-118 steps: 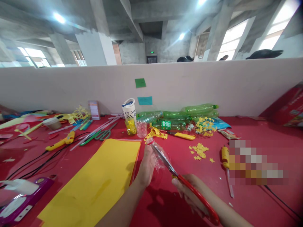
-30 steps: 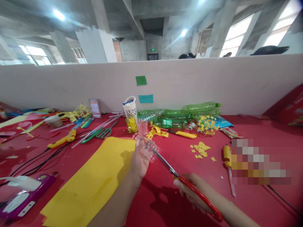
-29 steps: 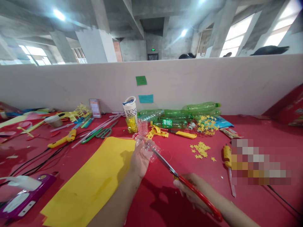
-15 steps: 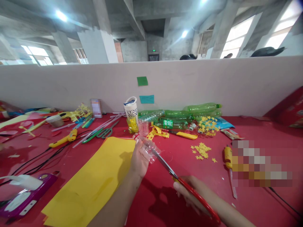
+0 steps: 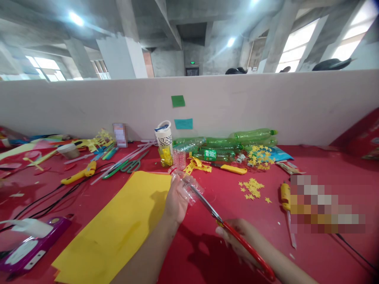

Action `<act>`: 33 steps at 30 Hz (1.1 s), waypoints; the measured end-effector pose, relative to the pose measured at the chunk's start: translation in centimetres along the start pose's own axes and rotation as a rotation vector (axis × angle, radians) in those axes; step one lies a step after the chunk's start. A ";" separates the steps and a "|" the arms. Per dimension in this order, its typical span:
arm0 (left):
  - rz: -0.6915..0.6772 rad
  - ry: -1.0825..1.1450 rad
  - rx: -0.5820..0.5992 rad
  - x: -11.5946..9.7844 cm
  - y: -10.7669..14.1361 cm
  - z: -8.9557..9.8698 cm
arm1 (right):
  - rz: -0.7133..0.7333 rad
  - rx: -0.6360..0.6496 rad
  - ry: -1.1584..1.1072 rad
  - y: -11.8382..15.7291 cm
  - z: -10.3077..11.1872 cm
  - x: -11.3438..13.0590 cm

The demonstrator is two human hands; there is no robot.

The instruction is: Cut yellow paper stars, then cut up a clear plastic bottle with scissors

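Observation:
My left hand (image 5: 177,201) is closed around a clear plastic bottle top (image 5: 192,190), its neck pointing up and to the left. In my right hand (image 5: 237,238) is a pair of red-handled scissors (image 5: 217,217). The blades reach up and left to the cut piece of bottle and overlap it; I cannot tell whether they are biting into the plastic. Under my left forearm lie yellow sheets (image 5: 118,228). Behind my left hand stands a clear ridged plastic piece (image 5: 179,159).
Green bottles (image 5: 219,154) lie along the partition, with a yellow utility knife (image 5: 233,169) before them. Small yellow stars (image 5: 252,188) and a glue gun (image 5: 285,196) are to the right. Leftward are a purple power strip (image 5: 32,248), another glue gun (image 5: 79,174) and green-handled scissors (image 5: 118,169).
The bottle top has turned slightly in my left hand, and the scissor blades lie a little differently across it. My right hand has shifted only slightly.

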State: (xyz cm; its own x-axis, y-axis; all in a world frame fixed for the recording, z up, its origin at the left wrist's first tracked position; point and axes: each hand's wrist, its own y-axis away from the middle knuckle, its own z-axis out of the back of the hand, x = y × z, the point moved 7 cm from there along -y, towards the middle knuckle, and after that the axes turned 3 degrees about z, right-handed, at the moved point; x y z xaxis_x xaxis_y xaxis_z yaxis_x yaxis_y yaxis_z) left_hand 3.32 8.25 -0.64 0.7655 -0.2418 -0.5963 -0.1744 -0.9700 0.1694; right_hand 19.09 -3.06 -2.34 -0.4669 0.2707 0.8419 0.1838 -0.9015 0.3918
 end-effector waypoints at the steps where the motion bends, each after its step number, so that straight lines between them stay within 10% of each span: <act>1: 0.001 -0.006 -0.003 0.0 0.0 0.0 | 0.000 -0.004 0.004 0.0 0.1 0.0; 33: -0.022 -0.092 0.061 2.0 0.7 -0.6 | -0.014 0.003 -0.075 0.4 0.3 0.9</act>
State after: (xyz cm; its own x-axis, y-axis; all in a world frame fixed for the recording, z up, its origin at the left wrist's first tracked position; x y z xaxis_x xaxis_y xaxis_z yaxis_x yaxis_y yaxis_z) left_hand 5.14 7.06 -1.22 0.7100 -0.2196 -0.6691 -0.1978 -0.9741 0.1098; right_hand 18.96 -3.09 -1.33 -0.4035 0.3080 0.8615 0.1798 -0.8966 0.4048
